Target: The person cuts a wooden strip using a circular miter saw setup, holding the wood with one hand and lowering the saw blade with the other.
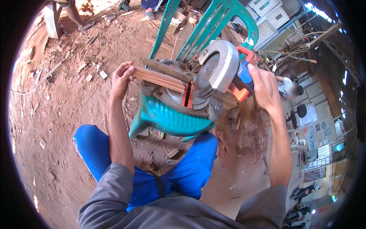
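A miter saw (219, 68) rests on the seat of a green plastic chair (171, 116) in front of me. My left hand (122, 78) is closed on the left end of a grooved strip of wood (160, 79), which lies across the saw's base against a worn wooden fence (166, 69). The strip's right end reaches the orange-edged slot (187, 95) in the base. My right hand (263, 86) grips the orange saw handle (248, 55) at the right. The round blade stands beside the strip's end, partly under its grey guard; whether it spins I cannot tell.
Small wood offcuts (89, 77) litter the dirt floor at the left. Long boards (183, 36) lie behind the chair. Another person's foot (87, 26) shows at the far left, and a person (291, 88) sits at the right. Motorcycles (305, 191) stand at the lower right.
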Demonstrator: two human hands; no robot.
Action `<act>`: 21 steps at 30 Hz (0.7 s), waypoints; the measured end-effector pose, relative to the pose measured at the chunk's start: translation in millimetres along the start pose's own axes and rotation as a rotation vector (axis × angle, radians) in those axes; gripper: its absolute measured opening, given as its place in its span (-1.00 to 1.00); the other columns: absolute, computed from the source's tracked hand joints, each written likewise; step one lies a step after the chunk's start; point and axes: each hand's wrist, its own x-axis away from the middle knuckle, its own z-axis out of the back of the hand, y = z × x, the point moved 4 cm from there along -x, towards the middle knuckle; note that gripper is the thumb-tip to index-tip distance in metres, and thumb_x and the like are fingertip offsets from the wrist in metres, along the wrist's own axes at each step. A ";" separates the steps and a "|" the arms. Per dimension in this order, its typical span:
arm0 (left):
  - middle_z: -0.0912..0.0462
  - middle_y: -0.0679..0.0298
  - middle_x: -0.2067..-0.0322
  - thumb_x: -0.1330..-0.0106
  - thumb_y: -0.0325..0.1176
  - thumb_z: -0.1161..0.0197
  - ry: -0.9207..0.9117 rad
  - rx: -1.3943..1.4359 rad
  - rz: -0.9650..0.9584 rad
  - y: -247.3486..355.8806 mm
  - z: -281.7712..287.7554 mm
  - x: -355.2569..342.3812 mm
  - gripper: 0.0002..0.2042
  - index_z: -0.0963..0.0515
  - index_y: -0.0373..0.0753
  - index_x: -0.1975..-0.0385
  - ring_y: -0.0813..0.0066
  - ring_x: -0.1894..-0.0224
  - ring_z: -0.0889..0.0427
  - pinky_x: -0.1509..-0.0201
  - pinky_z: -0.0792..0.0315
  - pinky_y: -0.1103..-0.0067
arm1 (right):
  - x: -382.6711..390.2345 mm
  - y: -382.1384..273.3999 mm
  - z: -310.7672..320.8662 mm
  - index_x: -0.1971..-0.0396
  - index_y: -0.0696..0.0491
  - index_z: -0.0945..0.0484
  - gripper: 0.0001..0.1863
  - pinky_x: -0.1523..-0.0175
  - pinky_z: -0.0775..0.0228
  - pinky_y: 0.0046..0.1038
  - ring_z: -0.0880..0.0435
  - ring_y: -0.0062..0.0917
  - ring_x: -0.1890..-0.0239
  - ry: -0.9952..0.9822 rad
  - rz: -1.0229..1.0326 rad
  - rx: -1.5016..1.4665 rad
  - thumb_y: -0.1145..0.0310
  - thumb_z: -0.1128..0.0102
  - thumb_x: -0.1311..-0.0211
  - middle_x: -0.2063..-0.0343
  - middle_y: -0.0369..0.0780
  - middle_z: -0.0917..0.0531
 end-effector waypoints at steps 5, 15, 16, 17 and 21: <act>-0.62 0.39 0.16 -0.39 -0.33 -0.34 -0.002 0.012 0.005 1.7 -1.5 1.9 -0.65 -0.52 -0.30 -0.10 0.75 0.23 -0.53 0.28 -0.37 0.77 | -2.9 -3.3 0.9 0.47 0.34 -0.52 -0.40 0.21 -0.32 -0.10 -0.56 0.15 0.35 0.008 0.005 0.009 0.05 0.14 -0.51 0.49 0.20 -0.56; -0.65 0.41 0.18 -0.34 -0.33 -0.40 0.031 0.002 0.014 3.5 -2.1 3.2 -0.65 -0.56 -0.27 -0.08 0.76 0.35 -0.52 0.31 -0.43 0.77 | -9.8 -3.0 4.0 0.46 0.35 -0.51 -0.38 0.25 -0.30 -0.14 -0.54 0.00 0.46 0.049 0.001 0.033 0.02 0.14 -0.52 0.55 0.13 -0.55; -0.65 0.41 0.19 -0.34 -0.33 -0.40 0.034 -0.004 0.019 3.0 -1.8 3.0 -0.65 -0.56 -0.26 -0.07 0.77 0.36 -0.51 0.32 -0.42 0.77 | -11.1 -3.2 5.1 0.46 0.35 -0.51 -0.37 0.25 -0.31 -0.15 -0.54 -0.02 0.46 0.073 0.009 0.029 0.01 0.14 -0.52 0.54 0.12 -0.56; -0.65 0.42 0.19 -0.34 -0.33 -0.40 0.036 -0.011 0.024 2.4 -1.5 2.7 -0.66 -0.57 -0.24 -0.07 0.77 0.36 -0.51 0.33 -0.42 0.78 | -12.0 -3.6 5.4 0.46 0.35 -0.51 -0.37 0.25 -0.31 -0.15 -0.54 -0.02 0.46 0.066 0.023 0.030 0.01 0.14 -0.52 0.54 0.12 -0.56; -0.65 0.42 0.20 -0.34 -0.33 -0.40 0.030 0.003 0.011 1.1 -0.8 1.6 -0.67 -0.57 -0.24 -0.06 0.78 0.37 -0.51 0.33 -0.42 0.78 | -15.0 -4.7 7.2 0.42 0.35 -0.54 -0.36 0.25 -0.32 -0.19 -0.52 -0.13 0.48 0.058 -0.008 0.049 -0.02 0.12 -0.52 0.54 0.10 -0.58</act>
